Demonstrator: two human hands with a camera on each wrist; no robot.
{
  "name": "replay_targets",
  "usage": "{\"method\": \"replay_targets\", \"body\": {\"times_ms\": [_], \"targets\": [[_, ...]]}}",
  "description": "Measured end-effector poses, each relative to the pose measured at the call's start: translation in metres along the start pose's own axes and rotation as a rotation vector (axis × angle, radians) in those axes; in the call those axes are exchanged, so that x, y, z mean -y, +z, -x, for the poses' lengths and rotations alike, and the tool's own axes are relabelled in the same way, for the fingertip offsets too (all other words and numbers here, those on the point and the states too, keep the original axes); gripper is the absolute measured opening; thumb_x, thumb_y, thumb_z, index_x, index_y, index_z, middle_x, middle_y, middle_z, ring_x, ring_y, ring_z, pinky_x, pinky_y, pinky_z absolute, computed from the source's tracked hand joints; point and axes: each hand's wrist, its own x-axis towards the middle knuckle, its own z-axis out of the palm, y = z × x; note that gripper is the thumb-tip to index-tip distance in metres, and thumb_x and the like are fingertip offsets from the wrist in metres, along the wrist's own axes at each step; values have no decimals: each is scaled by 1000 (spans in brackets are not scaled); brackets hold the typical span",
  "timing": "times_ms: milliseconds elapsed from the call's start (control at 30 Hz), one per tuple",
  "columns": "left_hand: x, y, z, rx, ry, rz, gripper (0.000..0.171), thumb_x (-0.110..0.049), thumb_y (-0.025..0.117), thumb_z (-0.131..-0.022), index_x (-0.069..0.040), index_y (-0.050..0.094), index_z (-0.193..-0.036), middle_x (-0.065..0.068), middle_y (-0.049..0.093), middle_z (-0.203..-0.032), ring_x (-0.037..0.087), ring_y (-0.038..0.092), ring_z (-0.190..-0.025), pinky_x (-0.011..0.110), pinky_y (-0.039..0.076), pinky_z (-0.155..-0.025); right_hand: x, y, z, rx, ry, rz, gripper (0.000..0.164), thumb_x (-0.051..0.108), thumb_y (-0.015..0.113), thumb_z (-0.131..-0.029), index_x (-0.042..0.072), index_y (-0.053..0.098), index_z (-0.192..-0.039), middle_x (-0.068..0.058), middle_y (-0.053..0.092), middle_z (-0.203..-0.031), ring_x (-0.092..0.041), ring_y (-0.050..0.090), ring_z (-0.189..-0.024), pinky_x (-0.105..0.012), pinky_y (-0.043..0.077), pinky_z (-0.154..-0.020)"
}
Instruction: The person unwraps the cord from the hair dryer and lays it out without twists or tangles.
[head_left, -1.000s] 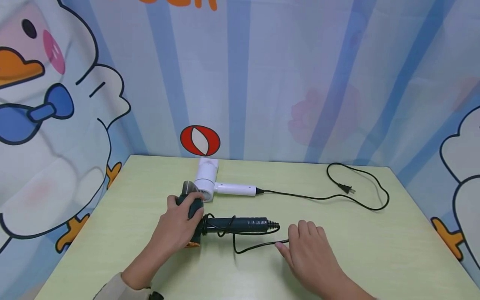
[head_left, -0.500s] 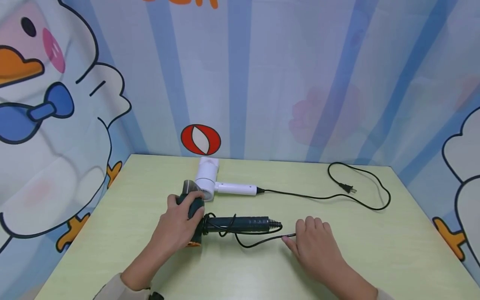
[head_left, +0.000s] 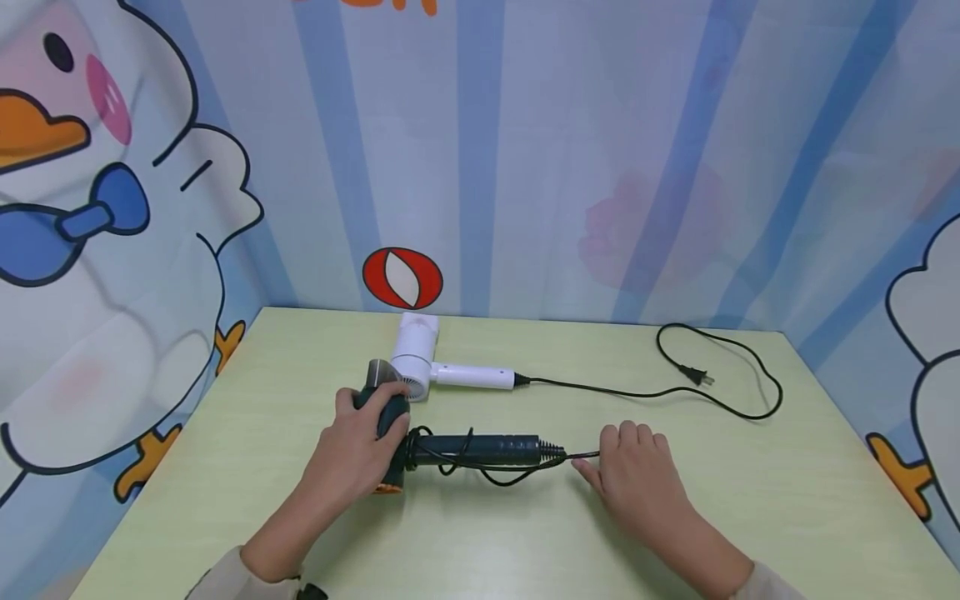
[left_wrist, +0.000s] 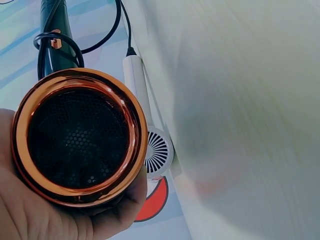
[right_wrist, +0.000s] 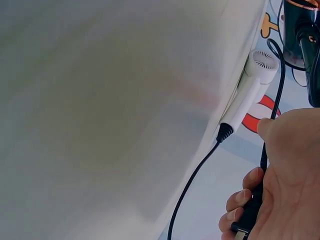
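Spotting orange lettering (head_left: 365,2) high on the backdrop (head_left: 540,125), cut off up top; can't read a word anywhere!

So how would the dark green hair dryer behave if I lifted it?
The dark green hair dryer looks hard-shelled, so probably stiff. Its cord, looped around the handle, looks floppy and may dangle. The rounded barrel might rock, though the jutting handle should limit rolling.

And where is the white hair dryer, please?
In the head view, the white hair dryer lies mostly left of centre on the pale green table, just beyond the dark green, copper-rimmed hair dryer.
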Motion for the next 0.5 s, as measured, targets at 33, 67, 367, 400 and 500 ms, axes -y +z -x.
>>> {"method": "replay_targets", "body": {"times_ms": [33, 67, 367, 400, 500], "targets": [[0, 0, 0, 0, 0, -1, 39, -47, 52, -103, -41, 49, -141, 24, 29, -142, 37, 61, -81, 33, 52, -57, -1, 1, -1, -4, 0, 4, 54, 50, 68, -94, 8, 39, -75, -4, 30, -67, -23, 34, -63, -37, 31, -60], [0, 0, 0, 1, 1, -2, 39, -47, 52, -103, -41, 49, -142, 24, 29, -142, 37, 61, -81, 33, 52, -57, -2, 2, -2, -12, 0, 10, 54, 50, 68, -93, 8, 39, -75, -4, 30, -67, -23, 34, -62, -37, 31, -60], [1, 0, 2, 11, 1, -13, 39, -45, 52, -103, -42, 48, -142, 24, 30, -142, 37, 61, -82, 33, 52, -58, -12, 3, -10, -43, 19, 26, 53, 44, 70, -94, 6, 38, -75, -6, 32, -68, -26, 36, -62, -39, 33, -59], [1, 0, 2, 12, -1, -15, 39, -45, 52, -103, -42, 48, -142, 24, 30, -142, 37, 61, -82, 34, 52, -58, -13, 2, -12, -48, 23, 27, 52, 44, 70, -94, 6, 38, -75, -7, 32, -68, -26, 36, -62, -39, 33, -59], [1, 0, 2, 16, -1, -18, 39, -44, 53, -103, -42, 49, -142, 24, 31, -142, 36, 61, -82, 34, 53, -58, -15, 1, -17, -72, 33, 38, 52, 43, 71, -93, 4, 40, -76, -8, 35, -68, -28, 39, -63, -40, 34, -59]]}}
